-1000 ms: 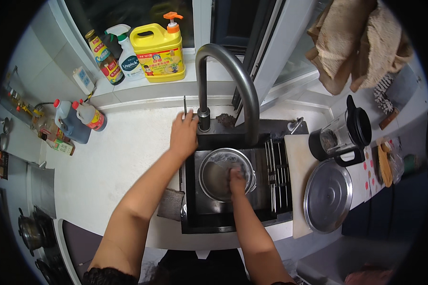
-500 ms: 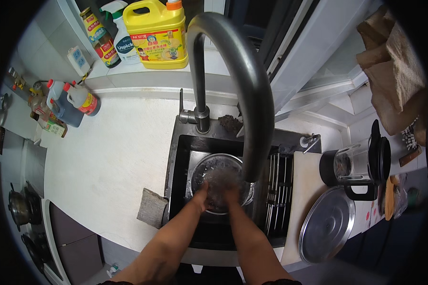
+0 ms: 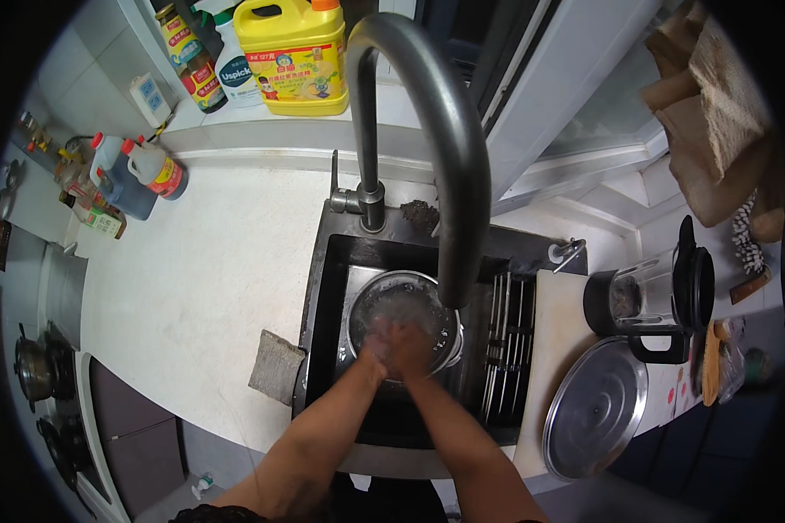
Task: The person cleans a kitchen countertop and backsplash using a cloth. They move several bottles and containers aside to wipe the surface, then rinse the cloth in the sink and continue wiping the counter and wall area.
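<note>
Inside the dark sink [image 3: 316, 279], low, centred movements would best limit splashing; my forearms [image 3: 316, 444] slant in from near left and near right, converging over the metal pot [image 3: 372, 286] that sits there, where my left hand [image 3: 376, 350] and right hand [image 3: 404, 346] are close together within its near half, too blurred for me to tell whether they grasp anything.

We see a silver pot [image 3: 355, 318], a black sink [image 3: 399, 425] and a white desk [image 3: 192, 261]. Our jug [image 3: 295, 65] is yellow with a red band, and our cloth [image 3: 276, 367] is grey.
</note>
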A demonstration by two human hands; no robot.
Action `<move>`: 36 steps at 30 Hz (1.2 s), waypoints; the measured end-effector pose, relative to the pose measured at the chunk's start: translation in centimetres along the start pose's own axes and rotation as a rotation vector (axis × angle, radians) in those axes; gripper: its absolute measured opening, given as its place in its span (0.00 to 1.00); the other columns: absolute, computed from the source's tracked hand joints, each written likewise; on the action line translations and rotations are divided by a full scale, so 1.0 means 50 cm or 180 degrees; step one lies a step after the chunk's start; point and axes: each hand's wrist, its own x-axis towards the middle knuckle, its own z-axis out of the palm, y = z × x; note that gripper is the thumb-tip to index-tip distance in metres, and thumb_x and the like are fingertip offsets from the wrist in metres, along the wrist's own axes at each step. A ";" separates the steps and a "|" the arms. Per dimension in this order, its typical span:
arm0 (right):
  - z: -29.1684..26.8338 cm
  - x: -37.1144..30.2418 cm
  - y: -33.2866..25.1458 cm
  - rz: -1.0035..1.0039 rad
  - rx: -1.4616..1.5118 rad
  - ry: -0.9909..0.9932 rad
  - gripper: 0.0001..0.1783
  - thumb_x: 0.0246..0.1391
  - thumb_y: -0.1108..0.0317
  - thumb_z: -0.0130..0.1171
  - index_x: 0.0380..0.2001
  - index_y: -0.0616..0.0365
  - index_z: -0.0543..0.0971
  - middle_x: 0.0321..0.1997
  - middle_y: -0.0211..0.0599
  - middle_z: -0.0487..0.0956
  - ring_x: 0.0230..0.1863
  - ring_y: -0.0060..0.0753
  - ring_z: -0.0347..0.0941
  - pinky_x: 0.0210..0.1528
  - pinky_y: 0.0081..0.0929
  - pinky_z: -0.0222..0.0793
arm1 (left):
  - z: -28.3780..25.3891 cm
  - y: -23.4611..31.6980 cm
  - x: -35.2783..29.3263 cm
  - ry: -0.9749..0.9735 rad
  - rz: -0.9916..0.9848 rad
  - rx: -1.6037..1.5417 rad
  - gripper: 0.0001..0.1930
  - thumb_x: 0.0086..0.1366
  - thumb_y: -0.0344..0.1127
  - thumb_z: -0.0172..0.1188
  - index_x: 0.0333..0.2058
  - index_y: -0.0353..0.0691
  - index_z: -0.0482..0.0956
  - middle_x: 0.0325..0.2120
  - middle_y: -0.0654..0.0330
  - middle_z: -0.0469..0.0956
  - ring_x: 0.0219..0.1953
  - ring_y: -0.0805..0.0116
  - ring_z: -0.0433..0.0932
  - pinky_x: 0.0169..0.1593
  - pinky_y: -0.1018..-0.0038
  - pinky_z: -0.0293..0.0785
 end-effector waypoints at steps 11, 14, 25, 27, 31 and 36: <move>0.116 0.004 0.109 -0.0400 -0.1184 -0.0691 0.37 0.50 0.43 0.60 0.60 0.47 0.69 0.58 0.59 0.70 0.55 0.57 0.70 0.58 0.57 0.61 | -0.082 0.055 -0.010 0.1549 -0.0184 0.1379 0.34 0.69 0.64 0.40 0.68 0.54 0.53 0.67 0.57 0.54 0.68 0.46 0.50 0.57 0.35 0.59; 0.121 0.001 0.095 0.0162 -0.0061 -0.1440 0.26 0.47 0.47 0.62 0.46 0.52 0.80 0.53 0.58 0.73 0.50 0.58 0.72 0.51 0.52 0.67 | -0.048 0.062 -0.028 0.1013 -0.0845 0.0620 0.40 0.65 0.70 0.39 0.69 0.55 0.50 0.68 0.58 0.53 0.69 0.47 0.49 0.58 0.36 0.57; -0.047 -0.090 -0.112 -0.1336 0.0841 0.0138 0.13 0.43 0.60 0.63 0.19 0.58 0.75 0.28 0.45 0.73 0.28 0.51 0.72 0.29 0.46 0.68 | -0.042 0.023 -0.036 -0.0401 -0.0164 -0.0029 0.32 0.67 0.64 0.44 0.57 0.46 0.68 0.56 0.56 0.69 0.55 0.56 0.70 0.57 0.59 0.68; -0.031 -0.076 -0.098 -0.0970 0.0772 -0.0021 0.12 0.48 0.60 0.60 0.20 0.57 0.75 0.25 0.43 0.73 0.27 0.49 0.72 0.28 0.44 0.69 | -0.018 0.024 -0.053 -0.0080 -0.0183 0.0157 0.29 0.68 0.62 0.44 0.55 0.45 0.70 0.53 0.56 0.71 0.53 0.57 0.72 0.56 0.59 0.69; -0.012 -0.013 -0.027 -0.1641 -0.0645 -0.0481 0.16 0.58 0.58 0.51 0.21 0.56 0.76 0.25 0.43 0.75 0.27 0.49 0.74 0.29 0.45 0.72 | 0.077 0.024 -0.112 0.0569 -0.0141 0.0547 0.25 0.70 0.57 0.43 0.52 0.44 0.73 0.47 0.56 0.76 0.49 0.58 0.75 0.53 0.60 0.72; 0.015 0.035 0.060 0.0031 -0.0952 -0.0820 0.19 0.58 0.51 0.50 0.38 0.53 0.81 0.45 0.54 0.78 0.39 0.57 0.77 0.42 0.47 0.75 | 0.186 0.038 -0.171 0.1746 0.0287 0.1428 0.25 0.71 0.55 0.42 0.57 0.44 0.68 0.54 0.55 0.73 0.55 0.57 0.71 0.54 0.58 0.71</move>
